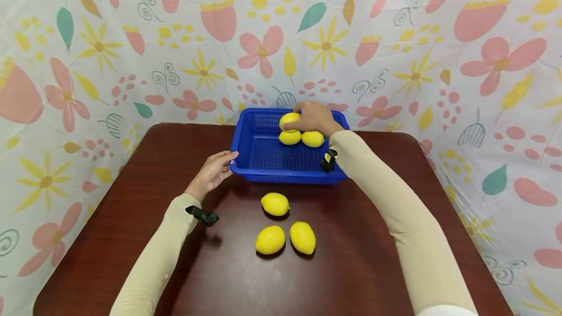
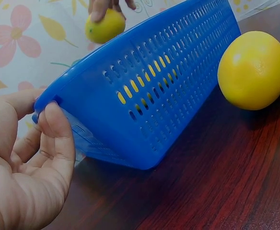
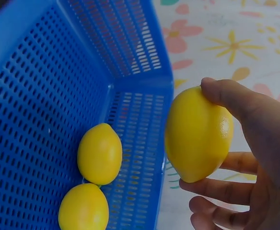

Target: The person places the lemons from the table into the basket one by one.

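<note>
A blue plastic basket (image 1: 287,175) with slotted walls stands toward the back of the table. My left hand (image 1: 214,172) pinches its near left rim corner between thumb and fingers, as the left wrist view shows (image 2: 29,158). My right hand (image 1: 313,117) holds a lemon (image 3: 197,136) between thumb and fingertips, raised above the basket's far side. Inside the basket two more lemons lie side by side, a left one (image 1: 290,137) and a right one (image 1: 312,139). On the table in front of the basket are three lemons, one nearer (image 1: 275,204) and two closer to me (image 1: 270,240) (image 1: 303,238).
The dark brown wooden table (image 1: 364,267) has rounded corners. A white cloth with a flower print (image 1: 263,23) hangs behind it and along both sides. A black camera strap sits on each wrist, the left one (image 1: 203,215) over a beige sleeve.
</note>
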Motion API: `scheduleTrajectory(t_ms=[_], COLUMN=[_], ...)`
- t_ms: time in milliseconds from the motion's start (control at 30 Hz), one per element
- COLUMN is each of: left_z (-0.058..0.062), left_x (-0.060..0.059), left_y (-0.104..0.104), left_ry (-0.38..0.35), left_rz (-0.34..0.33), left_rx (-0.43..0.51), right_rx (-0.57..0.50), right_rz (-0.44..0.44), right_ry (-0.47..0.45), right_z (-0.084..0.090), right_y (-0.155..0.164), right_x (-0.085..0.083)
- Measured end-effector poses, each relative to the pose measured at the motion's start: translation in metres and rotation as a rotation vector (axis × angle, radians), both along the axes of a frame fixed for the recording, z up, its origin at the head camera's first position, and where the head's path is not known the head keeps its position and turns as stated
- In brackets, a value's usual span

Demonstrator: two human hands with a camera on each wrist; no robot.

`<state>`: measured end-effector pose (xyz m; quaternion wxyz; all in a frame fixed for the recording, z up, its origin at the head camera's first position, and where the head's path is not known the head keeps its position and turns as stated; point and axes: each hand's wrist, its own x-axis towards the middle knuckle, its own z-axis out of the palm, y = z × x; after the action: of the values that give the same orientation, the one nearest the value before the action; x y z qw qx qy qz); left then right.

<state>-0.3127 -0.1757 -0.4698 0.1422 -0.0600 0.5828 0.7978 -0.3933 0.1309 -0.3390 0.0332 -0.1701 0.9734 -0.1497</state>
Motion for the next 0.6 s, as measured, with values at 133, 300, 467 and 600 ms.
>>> scheduleTrajectory(t_ms=[133, 300, 467, 600], left_z=[0.000, -0.001, -0.002, -0.002], left_x=[0.000, 0.000, 0.000, -0.001], left_y=[0.000, -0.001, -0.002, 0.000], left_ry=[0.002, 0.006, 0.005, 0.014], left_rz=[-0.001, 0.006, 0.002, 0.000], left_rx=[-0.008, -0.005, -0.005, -0.026], right_rx=[0.011, 0.017, 0.008, -0.029], right_rz=[-0.019, -0.049, -0.048, -0.070], right_ry=[0.001, -0.016, -0.051, -0.076], right_z=[-0.006, -0.015, -0.025, -0.037], right_y=[-0.014, -0.033, -0.047, -0.054], right_x=[-0.014, -0.031, -0.040, -0.045])
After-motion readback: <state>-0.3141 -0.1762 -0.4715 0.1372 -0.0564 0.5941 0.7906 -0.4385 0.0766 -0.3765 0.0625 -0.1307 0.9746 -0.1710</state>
